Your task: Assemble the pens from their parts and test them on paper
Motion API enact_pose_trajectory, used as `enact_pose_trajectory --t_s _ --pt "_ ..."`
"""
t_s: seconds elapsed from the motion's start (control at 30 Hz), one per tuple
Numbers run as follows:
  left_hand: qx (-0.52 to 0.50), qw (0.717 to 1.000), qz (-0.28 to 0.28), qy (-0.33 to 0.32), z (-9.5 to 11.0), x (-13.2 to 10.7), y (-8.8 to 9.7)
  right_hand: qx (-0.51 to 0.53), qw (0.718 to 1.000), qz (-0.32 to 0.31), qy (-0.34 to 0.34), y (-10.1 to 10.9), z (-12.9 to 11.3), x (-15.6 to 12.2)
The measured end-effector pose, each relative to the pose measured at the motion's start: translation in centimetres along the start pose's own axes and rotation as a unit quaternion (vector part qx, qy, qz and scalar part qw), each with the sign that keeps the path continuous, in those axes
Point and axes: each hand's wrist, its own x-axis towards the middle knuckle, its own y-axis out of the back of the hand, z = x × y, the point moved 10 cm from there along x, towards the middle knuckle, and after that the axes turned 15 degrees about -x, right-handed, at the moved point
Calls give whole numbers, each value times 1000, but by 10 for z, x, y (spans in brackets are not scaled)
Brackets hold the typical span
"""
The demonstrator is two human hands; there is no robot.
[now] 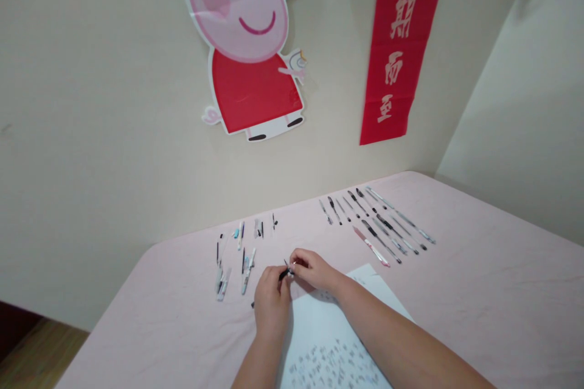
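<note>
Both my hands meet over the pink table, just above a white sheet of paper with handwriting. My left hand is closed around a dark pen whose lower end sticks out below the fist. My right hand pinches the pen's upper tip with thumb and fingers. Left of my hands lie several taken-apart pen pieces. To the right lies a row of several whole pens, one of them pink.
The table stands in a corner against a cream wall. On the wall hang a cartoon pig cut-out and a red banner with gold characters. Wooden floor shows beyond the table's left edge.
</note>
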Motion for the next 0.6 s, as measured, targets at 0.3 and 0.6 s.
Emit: enact_pose_trajectory --t_s 0.3,0.6 --pt "-5 1000 -8 2 -1 2 -2 0 1000 5 3 0 3 1" --pt "-9 1000 -9 4 1 1 -2 -27 1000 1 -15 -2 5 1"
